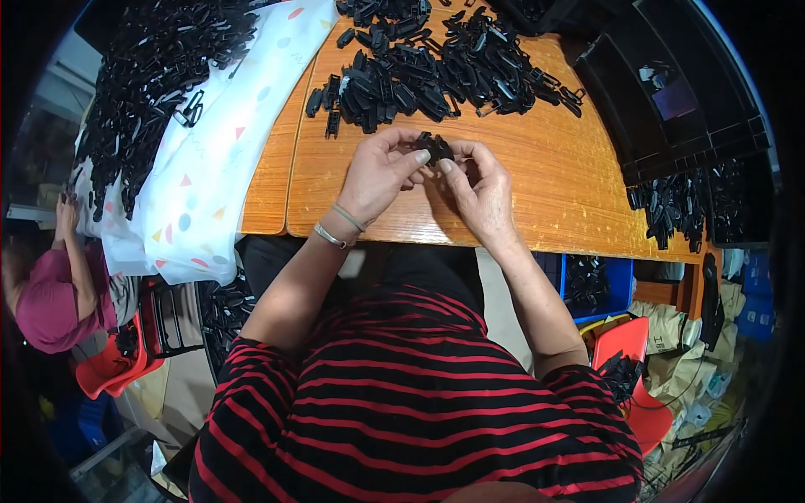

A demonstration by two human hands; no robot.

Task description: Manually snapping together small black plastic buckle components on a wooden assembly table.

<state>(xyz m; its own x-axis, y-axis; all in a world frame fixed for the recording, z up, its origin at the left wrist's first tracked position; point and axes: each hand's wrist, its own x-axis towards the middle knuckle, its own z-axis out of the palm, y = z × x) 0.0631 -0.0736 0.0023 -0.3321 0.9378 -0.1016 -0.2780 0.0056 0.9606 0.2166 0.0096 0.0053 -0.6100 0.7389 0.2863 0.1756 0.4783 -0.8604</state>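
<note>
Both hands met above the orange wooden table (537,201): the left hand (379,172) and right hand (480,186) pinched one small black plastic clip (435,148) between their fingertips. A heap of black plastic clips (436,67) lay just beyond. A blue plastic bin (622,285) sat under the table's right edge.

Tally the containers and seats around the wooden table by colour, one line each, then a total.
Black plastic trays at the table's far right: 1 stack
Blue plastic bin holding black parts, under the table edge: 1
Red plastic chairs, one at the right and one at the left: 2
Total: 4
</note>
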